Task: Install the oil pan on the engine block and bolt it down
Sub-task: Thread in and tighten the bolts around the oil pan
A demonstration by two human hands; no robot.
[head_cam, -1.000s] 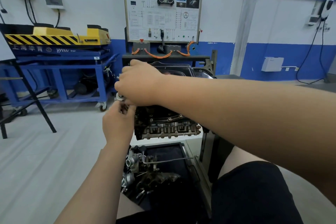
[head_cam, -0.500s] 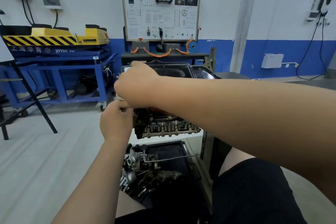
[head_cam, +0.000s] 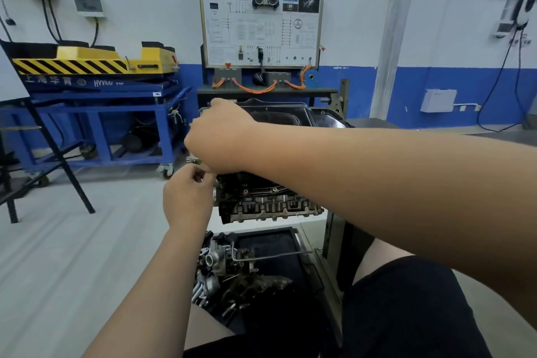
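At the far left a blue steel cart (head_cam: 98, 113) on castors stands against the wall, carrying a yellow lift platform with black hazard stripes (head_cam: 87, 62). Right of it, the left hand (head_cam: 186, 197) reaches up from below, its fingers curled and its thumb and fingertips pinching a small dark piece (head_cam: 199, 176); what that piece is cannot be told. Just above it and almost touching, the right hand (head_cam: 218, 139) comes in from the right across the view. Its fingers are curled downward over the near left corner of the engine, and a small silvery metal piece (head_cam: 192, 160) sticks out below them, held in its grip.

The black pressed-steel oil pan (head_cam: 279, 115) lies on top of the dark grey cast engine block (head_cam: 267, 200), with the right hand covering its left corner. The block is held up off the floor; what carries it is hidden behind the right forearm. Behind the pan, a white framed training board with wiring diagrams (head_cam: 261, 20) stands against the wall.

Below the block a black tray (head_cam: 273, 241) holds greasy metal engine parts (head_cam: 226, 264) heaped at its left side. Further right, a white plastic box (head_cam: 438, 100) is fixed on the blue band of the wall.
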